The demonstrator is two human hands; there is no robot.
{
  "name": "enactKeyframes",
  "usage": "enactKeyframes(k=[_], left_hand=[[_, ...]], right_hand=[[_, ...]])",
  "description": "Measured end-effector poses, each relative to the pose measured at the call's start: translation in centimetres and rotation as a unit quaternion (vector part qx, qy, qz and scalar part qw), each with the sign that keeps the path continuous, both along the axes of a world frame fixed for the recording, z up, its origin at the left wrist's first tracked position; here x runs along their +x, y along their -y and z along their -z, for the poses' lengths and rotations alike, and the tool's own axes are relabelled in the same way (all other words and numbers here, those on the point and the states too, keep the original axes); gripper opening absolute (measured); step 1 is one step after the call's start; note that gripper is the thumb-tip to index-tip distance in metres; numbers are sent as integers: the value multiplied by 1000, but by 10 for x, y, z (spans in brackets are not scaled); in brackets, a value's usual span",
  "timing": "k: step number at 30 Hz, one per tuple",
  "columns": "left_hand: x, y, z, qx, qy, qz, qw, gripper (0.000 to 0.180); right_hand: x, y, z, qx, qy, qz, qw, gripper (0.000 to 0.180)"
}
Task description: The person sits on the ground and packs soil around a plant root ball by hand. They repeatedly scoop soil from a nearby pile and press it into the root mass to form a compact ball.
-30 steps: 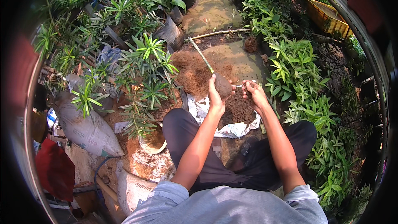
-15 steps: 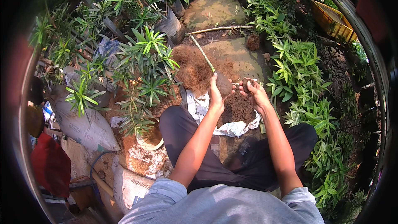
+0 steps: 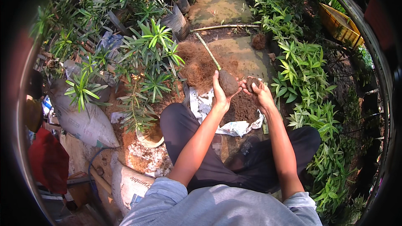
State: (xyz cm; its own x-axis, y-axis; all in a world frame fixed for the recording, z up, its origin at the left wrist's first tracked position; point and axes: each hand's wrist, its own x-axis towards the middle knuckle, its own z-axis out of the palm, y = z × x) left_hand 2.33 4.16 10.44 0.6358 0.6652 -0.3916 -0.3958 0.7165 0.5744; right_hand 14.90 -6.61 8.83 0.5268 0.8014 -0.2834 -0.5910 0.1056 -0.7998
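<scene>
A stuffed whitish woven sack [image 3: 129, 186] lies nearest, at lower left; what fills it is hidden. Beyond it, a round cream pot [image 3: 143, 139] holds brown material. In front of the crossed legs, a crumpled white plastic sheet [image 3: 200, 105] bears a mound of dark, crumbly soil [image 3: 244, 111]. Over this, the left hand [image 3: 220, 95] is half-open, cupped round a smooth brown mud ball [image 3: 228, 83] with a slim green stem [image 3: 208, 52] slanting from it. Just beside, the right hand [image 3: 262, 96] curls its fingers on a small dark clump [image 3: 252, 83]. Farther off lie tangled reddish-brown fibres [image 3: 196, 69] and a yellow slatted crate [image 3: 341, 24], contents unclear.
</scene>
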Motion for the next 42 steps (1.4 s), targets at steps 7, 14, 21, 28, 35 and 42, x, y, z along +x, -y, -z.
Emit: enactKeyframes(k=[7, 14, 21, 28, 35, 42], left_hand=[[3, -7, 20, 90, -72, 24, 993, 78], [13, -3, 40, 103, -82, -15, 991, 82], [7, 20, -5, 66, -119, 31, 990, 83], [6, 12, 17, 252, -168, 27, 953, 85], [17, 40, 44, 362, -66, 95, 925, 85], [27, 61, 46, 399, -181, -62, 897, 81]], right_hand=[[9, 3, 25, -51, 102, 17, 993, 31], [-12, -7, 0, 27, 111, 43, 992, 42], [-40, -9, 2, 30, 680, 11, 733, 62], [-38, -14, 4, 72, 419, 49, 904, 65], [-9, -15, 8, -41, 375, 68, 924, 83], [-16, -14, 21, -203, 331, 52, 920, 96]])
